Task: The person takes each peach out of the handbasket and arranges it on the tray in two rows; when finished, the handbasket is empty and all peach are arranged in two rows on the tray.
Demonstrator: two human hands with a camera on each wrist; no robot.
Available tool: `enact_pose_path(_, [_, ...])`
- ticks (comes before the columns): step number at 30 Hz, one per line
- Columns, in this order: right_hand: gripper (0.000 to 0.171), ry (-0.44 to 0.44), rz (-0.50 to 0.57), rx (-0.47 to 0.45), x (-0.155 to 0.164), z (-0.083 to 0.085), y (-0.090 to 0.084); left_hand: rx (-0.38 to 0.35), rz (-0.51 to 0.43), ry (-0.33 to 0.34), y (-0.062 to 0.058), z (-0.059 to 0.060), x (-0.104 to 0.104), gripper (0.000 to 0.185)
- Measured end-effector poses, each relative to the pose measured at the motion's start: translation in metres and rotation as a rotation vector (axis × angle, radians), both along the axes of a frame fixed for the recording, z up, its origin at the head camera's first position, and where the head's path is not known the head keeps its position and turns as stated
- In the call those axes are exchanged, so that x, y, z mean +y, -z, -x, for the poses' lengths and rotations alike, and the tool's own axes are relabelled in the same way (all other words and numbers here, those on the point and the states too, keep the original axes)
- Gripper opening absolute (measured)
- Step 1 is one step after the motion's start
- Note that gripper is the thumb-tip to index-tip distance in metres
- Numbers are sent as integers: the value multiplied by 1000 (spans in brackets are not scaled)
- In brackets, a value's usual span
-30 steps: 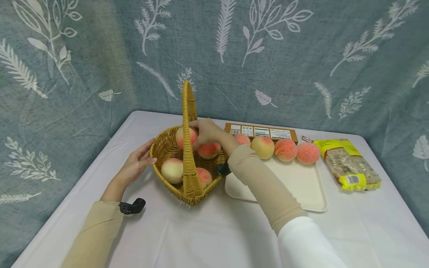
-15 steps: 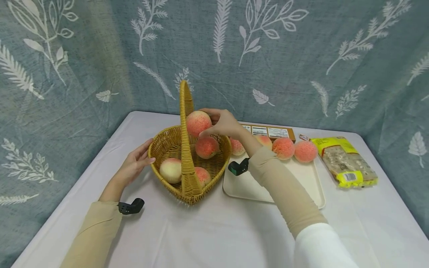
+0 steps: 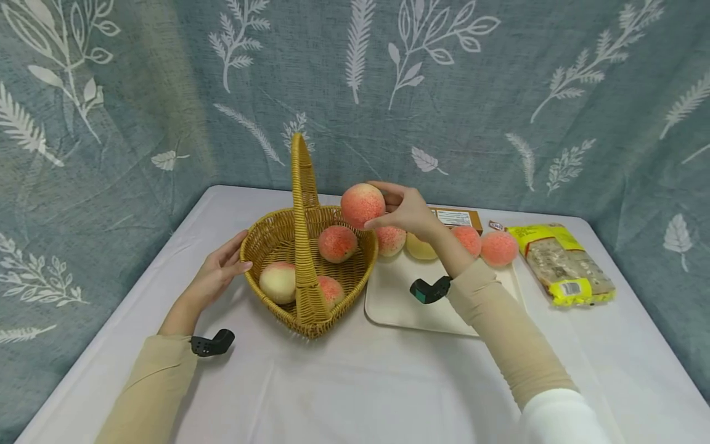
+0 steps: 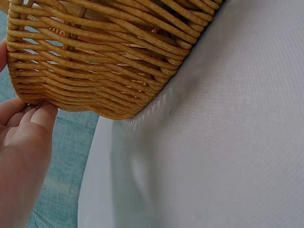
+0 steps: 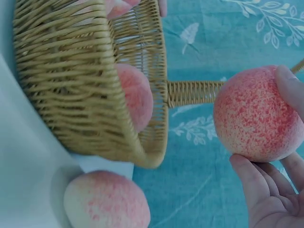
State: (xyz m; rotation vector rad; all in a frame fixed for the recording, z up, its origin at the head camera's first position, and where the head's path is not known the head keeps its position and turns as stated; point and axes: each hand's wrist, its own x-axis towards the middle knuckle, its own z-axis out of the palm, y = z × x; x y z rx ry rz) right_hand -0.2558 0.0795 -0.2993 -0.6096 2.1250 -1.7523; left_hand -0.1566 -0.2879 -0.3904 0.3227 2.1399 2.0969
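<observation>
The right hand (image 3: pixel 407 209) gripped one peach (image 3: pixel 363 206) above the wicker basket's (image 3: pixel 277 234) right rim; three peaches remained inside, four lay along the tray's (image 3: pixel 399 302) far edge, and the open left hand (image 3: pixel 219 275) steadied the basket.

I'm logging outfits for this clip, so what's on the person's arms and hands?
Both hands, left hand and right hand, are bare. Each arm wears a tan close-fitting sleeve; a white sleeve shows above the right one. A small black wrist camera sits at each wrist.

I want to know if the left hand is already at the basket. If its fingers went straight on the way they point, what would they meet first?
The wicker basket: the left hand already rests against its outer wall.
</observation>
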Motion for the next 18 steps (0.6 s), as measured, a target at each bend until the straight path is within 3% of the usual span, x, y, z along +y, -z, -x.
enact_pose_path(10, [78, 111, -27, -17, 40, -8, 12, -3, 7, 0, 1, 2, 0, 75])
enact_pose_path(18, [81, 137, -15, -81, 66, -17, 30, -13, 16, -13, -2, 1, 2, 75])
